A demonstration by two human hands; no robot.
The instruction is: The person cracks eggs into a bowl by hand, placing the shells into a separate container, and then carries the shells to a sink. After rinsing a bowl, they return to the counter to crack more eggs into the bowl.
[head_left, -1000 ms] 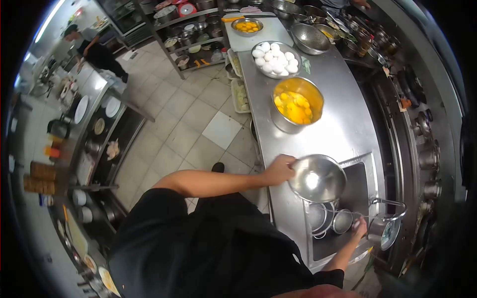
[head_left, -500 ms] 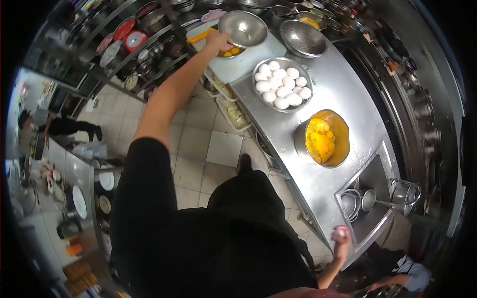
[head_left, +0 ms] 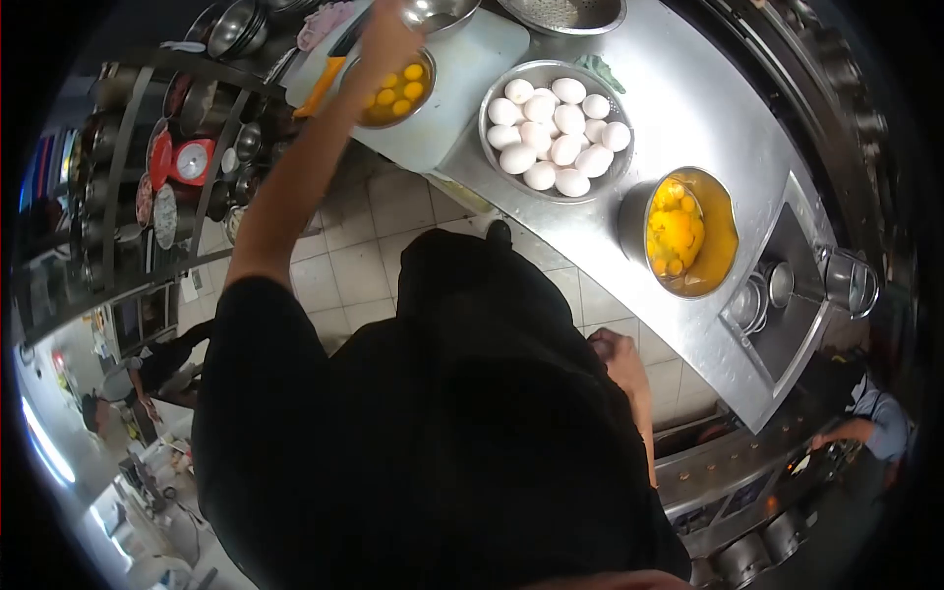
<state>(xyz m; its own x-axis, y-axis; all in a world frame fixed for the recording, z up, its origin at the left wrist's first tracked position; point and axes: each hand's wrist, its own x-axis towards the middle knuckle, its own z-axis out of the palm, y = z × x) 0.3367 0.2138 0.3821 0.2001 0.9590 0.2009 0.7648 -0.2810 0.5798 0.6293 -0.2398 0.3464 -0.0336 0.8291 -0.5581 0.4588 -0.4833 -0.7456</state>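
Note:
My left hand (head_left: 391,41), smeared by motion, reaches to the top of the view, overlapping the left edge of a shiny metal bowl (head_left: 444,22). Just below it, a smaller metal bowl of egg yolks (head_left: 411,90) rests on the white cutting board (head_left: 447,123). An orange-handled knife (head_left: 323,88) lies left of the yolks. My right hand (head_left: 621,362) is low beside my body, off the counter's edge, fingers curled closed; what they hold is hidden. Between the hands stand a metal bowl of white eggs (head_left: 551,138) and a deep pot (head_left: 721,231) of cracked eggs.
A perforated colander (head_left: 565,15) stands at the back of the steel counter (head_left: 678,98). At the right is a sink (head_left: 801,295) with metal pots. Racks of pans line the left. Another person (head_left: 875,428) works at far right; one more (head_left: 147,379) is at far left.
The view has turned and shifted. My right hand has moved from the sink's corner back toward my body. My left hand has moved up, and the yolk bowl now shows more fully.

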